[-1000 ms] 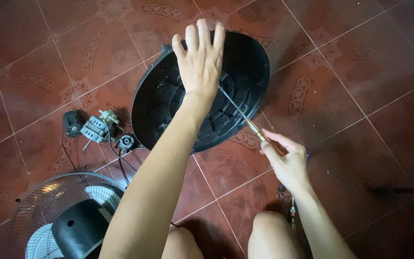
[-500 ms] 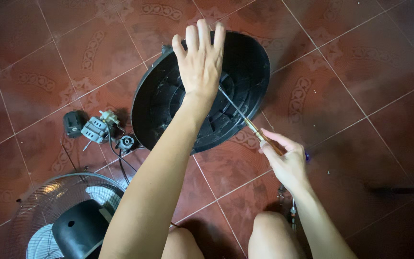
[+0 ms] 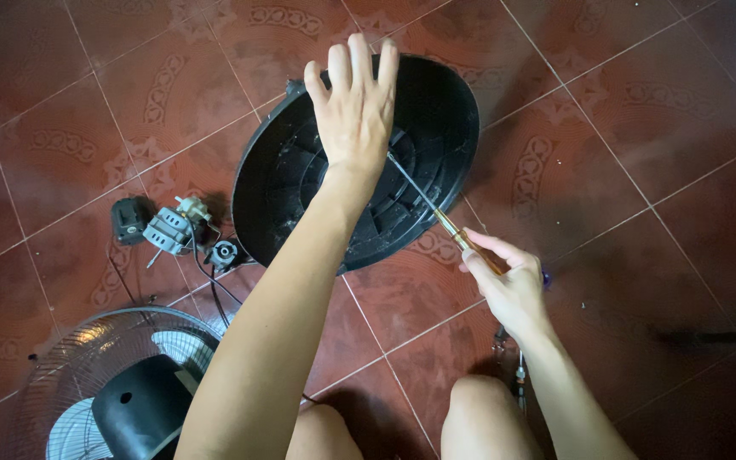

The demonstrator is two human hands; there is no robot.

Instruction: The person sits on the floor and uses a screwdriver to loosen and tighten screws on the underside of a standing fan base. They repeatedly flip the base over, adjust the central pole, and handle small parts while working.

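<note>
A round black fan base (image 3: 436,111) lies tilted on the red tiled floor, its ribbed underside up. My left hand (image 3: 355,106) rests on it from above, fingers spread over the upper rim. My right hand (image 3: 508,285) grips the amber handle of a long screwdriver (image 3: 423,198), whose thin shaft runs up and left into the middle of the base, under my left hand. The tip is hidden there.
A small fan motor (image 3: 172,228) with loose wires and small black parts lies left of the base. A wire fan guard (image 3: 78,358) with a black motor cover (image 3: 142,413) sits at bottom left. My knees show at the bottom edge.
</note>
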